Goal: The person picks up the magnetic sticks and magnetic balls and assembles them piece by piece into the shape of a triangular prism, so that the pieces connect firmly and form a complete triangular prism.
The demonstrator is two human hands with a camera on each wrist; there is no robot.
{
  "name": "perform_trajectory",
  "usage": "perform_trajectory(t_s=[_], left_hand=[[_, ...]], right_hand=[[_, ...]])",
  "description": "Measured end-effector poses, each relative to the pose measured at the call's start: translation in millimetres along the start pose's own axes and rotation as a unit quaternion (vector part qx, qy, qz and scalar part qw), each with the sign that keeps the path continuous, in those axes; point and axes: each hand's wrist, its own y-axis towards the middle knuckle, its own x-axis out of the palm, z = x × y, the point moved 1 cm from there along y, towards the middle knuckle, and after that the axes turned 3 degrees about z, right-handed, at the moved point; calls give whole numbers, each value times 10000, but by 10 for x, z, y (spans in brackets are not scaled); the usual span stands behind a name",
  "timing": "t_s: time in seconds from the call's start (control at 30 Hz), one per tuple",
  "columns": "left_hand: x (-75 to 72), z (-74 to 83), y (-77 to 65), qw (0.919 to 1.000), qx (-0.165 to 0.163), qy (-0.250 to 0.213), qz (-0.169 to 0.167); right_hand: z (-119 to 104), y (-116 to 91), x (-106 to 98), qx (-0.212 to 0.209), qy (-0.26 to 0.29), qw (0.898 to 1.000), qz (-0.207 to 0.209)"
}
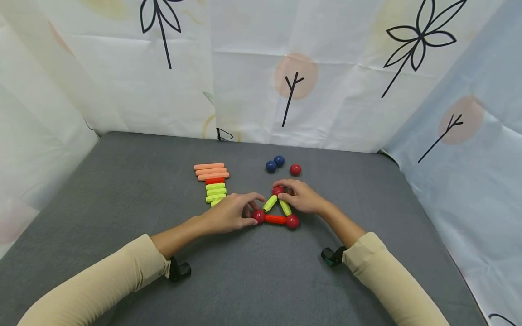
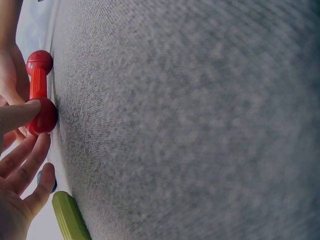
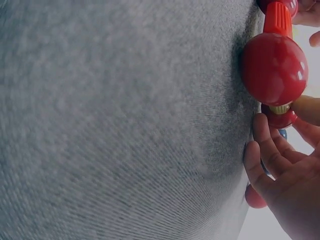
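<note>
A small triangle of rods and red balls lies on the grey table: a red rod (image 1: 275, 219) along the near side, a left yellow-green rod (image 1: 270, 203) and a right yellow-green rod (image 1: 285, 207). My left hand (image 1: 231, 212) pinches the left corner ball (image 1: 258, 216) between thumb and fingers; the left wrist view shows the thumb pressed on this ball (image 2: 46, 117). With thumb and index finger my right hand (image 1: 303, 196) grips the far corner ball (image 1: 278, 190). The near right corner ball (image 1: 292, 222) sits untouched, large in the right wrist view.
Beyond the triangle are two blue balls (image 1: 271, 166) and a loose red ball (image 1: 295, 170). Left of them lies a column of rods: orange rods (image 1: 210, 171), a red rod (image 1: 215, 181) and several yellow-green rods (image 1: 215, 192), the nearest partly behind my left hand. Patterned white cloth (image 1: 253, 99) hangs behind the table.
</note>
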Motion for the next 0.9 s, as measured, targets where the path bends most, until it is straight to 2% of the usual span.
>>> perform_trajectory(t_s=[0.47,0.63,0.73,0.9], left_hand=[[22,-24,20,10000,-11,-21,-8],[16,-39,8,9999,19,-136,3],[-34,-58,-18,9998,-4,-207,58],[-199,-136,-82,9985,-81,-324,432]], right_hand=[[11,-60,24,-57,92,9999,87],[40,-238,14,-42,145,9999,25],[64,-377,11,-62,220,9997,-41],[105,-565,17,-101,333,9994,-93]])
